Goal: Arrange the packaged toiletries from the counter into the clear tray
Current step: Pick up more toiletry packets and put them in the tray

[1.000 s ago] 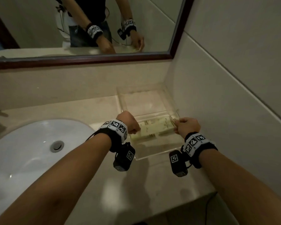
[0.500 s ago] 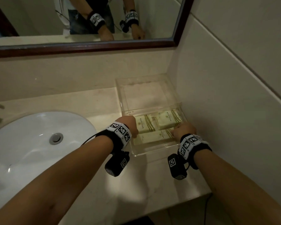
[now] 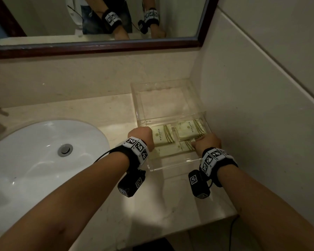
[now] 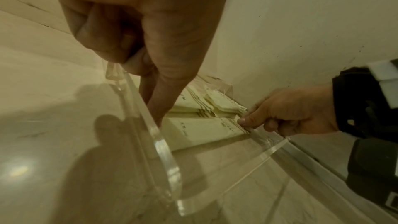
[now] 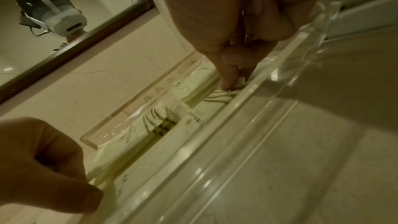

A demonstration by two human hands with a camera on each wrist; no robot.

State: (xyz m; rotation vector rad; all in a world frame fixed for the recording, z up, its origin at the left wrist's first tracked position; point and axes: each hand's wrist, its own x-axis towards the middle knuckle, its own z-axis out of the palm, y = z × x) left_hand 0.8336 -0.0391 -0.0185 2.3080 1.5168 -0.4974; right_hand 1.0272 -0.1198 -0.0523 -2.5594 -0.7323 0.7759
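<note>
A clear acrylic tray stands on the counter against the right wall, and a divider splits it. In its front compartment two cream toiletry packets lie side by side. A long cream packet lies in front of them, along the near wall. My left hand pinches that packet's left end inside the tray. My right hand pinches its striped right end, thumb and forefinger meeting on the packet. In the right wrist view my forefinger points down onto the packet.
A white sink basin with a metal drain fills the left of the counter. A dark-framed mirror hangs above the backsplash. The tiled wall stands close on the right. The counter's front edge runs near my forearms.
Both hands lowered the long packet from the tray's rim into the front compartment. It now lies in front of the two other packets. My head has tilted slightly.
</note>
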